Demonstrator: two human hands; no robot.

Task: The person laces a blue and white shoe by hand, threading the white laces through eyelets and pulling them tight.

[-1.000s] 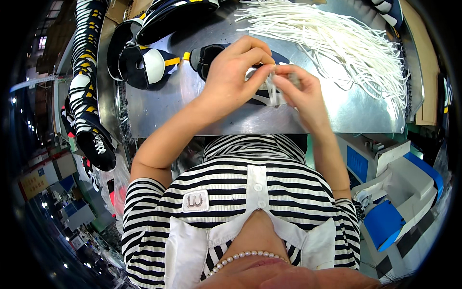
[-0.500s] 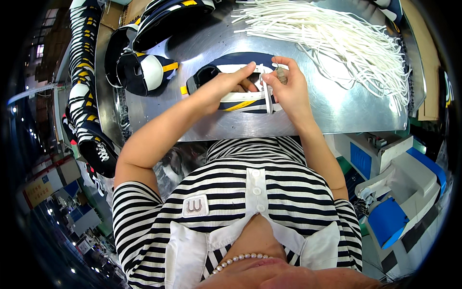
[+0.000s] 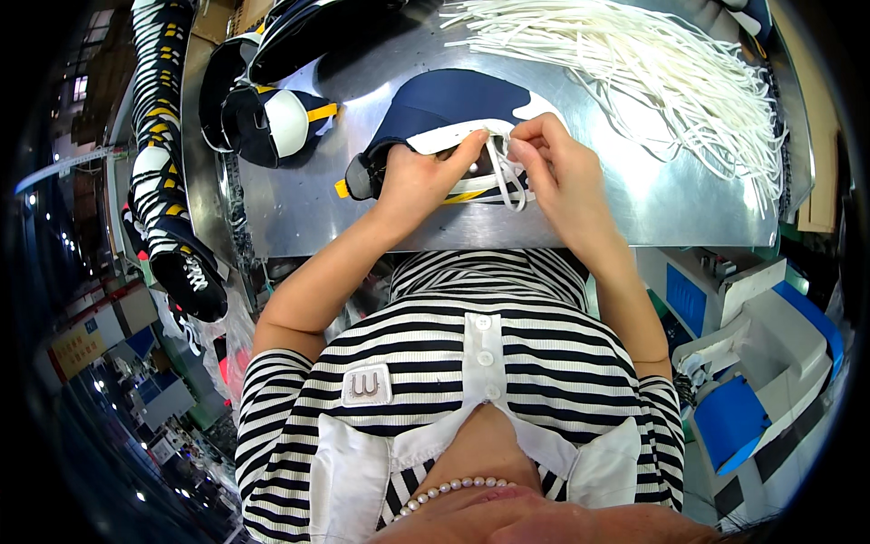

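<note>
A navy and white shoe upper (image 3: 458,95) with yellow trim lies on the metal table, its navy side raised and tilted. My left hand (image 3: 417,186) grips the white eyelet edge, thumb on top and the other fingers inside the opening. A white shoelace (image 3: 513,190) hangs in a loop from the eyelets across the opening. My right hand (image 3: 566,177) is closed in a pinch at the shoelace, close to my left thumb. The hook tool with a wrapped handle, seen earlier in my right hand, does not show now.
A large bundle of white laces (image 3: 625,77) lies at the back right of the metal table (image 3: 317,222). More shoe uppers (image 3: 285,127) stand at the back left. A long row of nested shoes (image 3: 163,195) runs along the left side. A grey and blue machine (image 3: 752,363) stands at the right.
The upper has been tipped, so more of its navy side shows. The shoelace now forms a loop, and my right hand has shifted slightly right and down; the hook tool has gone from sight.
</note>
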